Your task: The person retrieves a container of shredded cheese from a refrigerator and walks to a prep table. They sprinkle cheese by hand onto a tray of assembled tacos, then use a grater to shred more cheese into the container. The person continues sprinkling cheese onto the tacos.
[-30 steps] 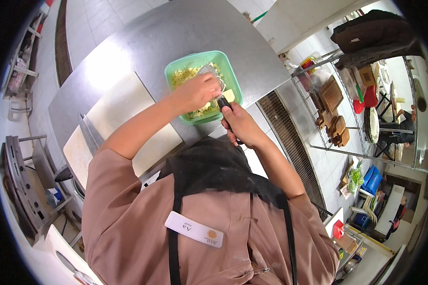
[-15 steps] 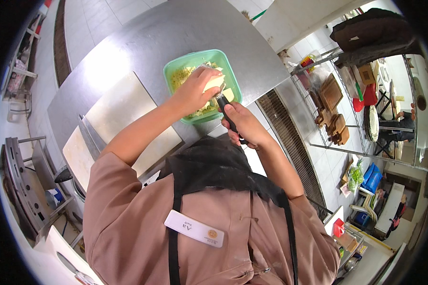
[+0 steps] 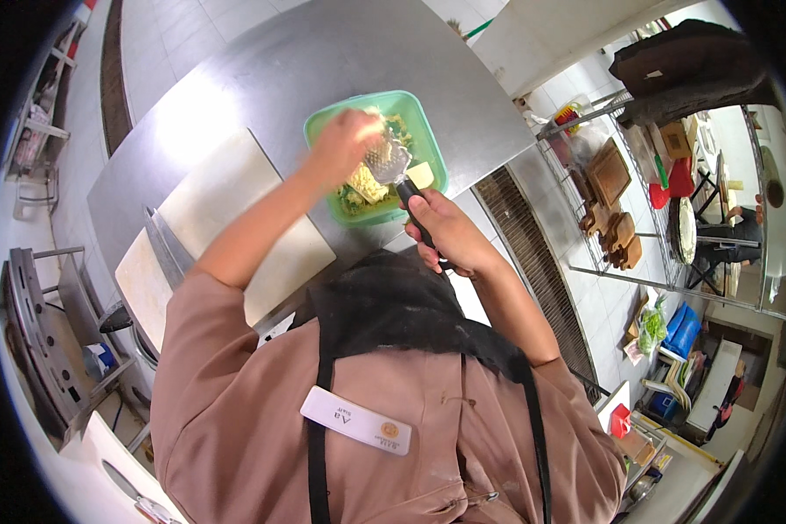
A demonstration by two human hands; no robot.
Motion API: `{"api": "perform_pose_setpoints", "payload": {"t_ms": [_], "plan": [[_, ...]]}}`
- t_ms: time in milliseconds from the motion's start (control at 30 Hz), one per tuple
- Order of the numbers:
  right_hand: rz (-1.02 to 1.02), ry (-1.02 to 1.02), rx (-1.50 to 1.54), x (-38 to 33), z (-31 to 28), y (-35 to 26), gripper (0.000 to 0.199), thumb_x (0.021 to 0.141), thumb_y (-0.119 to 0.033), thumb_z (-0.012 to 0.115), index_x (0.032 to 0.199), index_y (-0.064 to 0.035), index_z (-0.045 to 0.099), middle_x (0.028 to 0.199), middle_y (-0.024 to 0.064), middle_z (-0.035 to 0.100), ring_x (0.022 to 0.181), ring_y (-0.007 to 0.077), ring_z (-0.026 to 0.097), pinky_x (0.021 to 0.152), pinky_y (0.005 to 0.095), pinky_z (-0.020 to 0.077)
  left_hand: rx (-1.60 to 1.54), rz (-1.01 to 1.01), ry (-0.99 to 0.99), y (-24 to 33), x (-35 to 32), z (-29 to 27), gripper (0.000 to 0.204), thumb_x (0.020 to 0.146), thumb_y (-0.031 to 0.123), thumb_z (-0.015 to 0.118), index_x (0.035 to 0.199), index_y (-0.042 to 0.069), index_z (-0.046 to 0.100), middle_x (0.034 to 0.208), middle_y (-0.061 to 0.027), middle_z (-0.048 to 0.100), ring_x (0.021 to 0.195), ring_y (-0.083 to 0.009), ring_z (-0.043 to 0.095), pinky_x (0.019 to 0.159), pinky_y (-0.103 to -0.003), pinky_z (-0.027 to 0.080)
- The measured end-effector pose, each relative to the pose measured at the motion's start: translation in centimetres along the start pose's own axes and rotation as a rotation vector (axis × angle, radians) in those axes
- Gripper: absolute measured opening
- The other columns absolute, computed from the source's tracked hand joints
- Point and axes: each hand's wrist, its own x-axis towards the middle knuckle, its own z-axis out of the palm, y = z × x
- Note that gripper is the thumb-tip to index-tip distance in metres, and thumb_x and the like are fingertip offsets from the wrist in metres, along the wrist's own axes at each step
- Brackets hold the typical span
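Above the green tub (image 3: 428, 131), my left hand (image 3: 345, 144) has slid up off the grater (image 3: 388, 162), its grip blurred; right fingers (image 3: 435, 217) stay clamped on the handle, shreds piling beneath.

Green tub (image 3: 428, 131), yellow shreds (image 3: 367, 183), black-handled grater (image 3: 391, 164), cream chopping board (image 3: 227, 218)

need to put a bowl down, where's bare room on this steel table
Bare steel table lies beyond the green container, and left of it above the white cutting board. It is crowded where the left hand and right hand work the grater.
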Motion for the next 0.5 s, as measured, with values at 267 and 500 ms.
{"api": "perform_pose_setpoints", "payload": {"t_ms": [267, 500], "plan": [[-0.016, 0.001, 0.002, 0.0, 0.5, -0.2, 0.03, 0.098, -0.032, 0.038, 0.105, -0.0036, 0.04, 0.07, 0.002, 0.045, 0.036, 0.0067, 0.038, 0.033, 0.0223, 0.0351, -0.012, -0.027, -0.002, -2.3, -1.5, 1.3, 0.026, 0.083, 0.017, 0.061, 0.104, 0.003, 0.057, 0.1, -0.0172, 0.058, 0.096, -0.036, 0.054, 0.083, -0.044, 0.044], [-0.015, 0.027, 0.0, -0.1, 0.6, -0.2, 0.028, 0.098, -0.032, 0.039, 0.104, -0.0046, 0.039, 0.07, 0.0011, 0.044, 0.036, 0.0061, 0.038, 0.032, 0.0219, 0.0342, 0.026, -0.061, 0.011, -1.5, -0.9, 0.8, 0.022, 0.084, 0.016, 0.06, 0.103, 0.006, 0.058, 0.097, -0.0152, 0.058, 0.093, -0.0352, 0.054, 0.081, -0.043, 0.044]]}}
